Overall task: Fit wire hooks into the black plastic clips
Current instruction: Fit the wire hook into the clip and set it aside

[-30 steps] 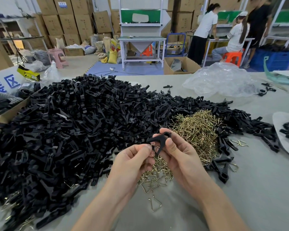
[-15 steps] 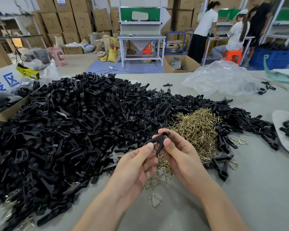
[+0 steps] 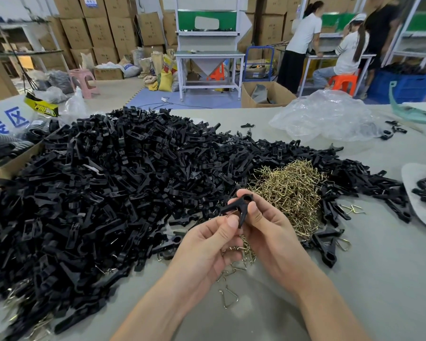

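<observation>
Above the desk (image 3: 354, 279), our right hand (image 3: 268, 232) pinches a black clip (image 3: 240, 207); our left hand (image 3: 207, 244) pinches a wire hook (image 3: 228, 216) against it.

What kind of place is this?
Probably a small factory assembly floor: a bulk pile of black plastic clips and wire hooks on the table, stacked cardboard boxes along the back wall, and other workers in the background.
</observation>
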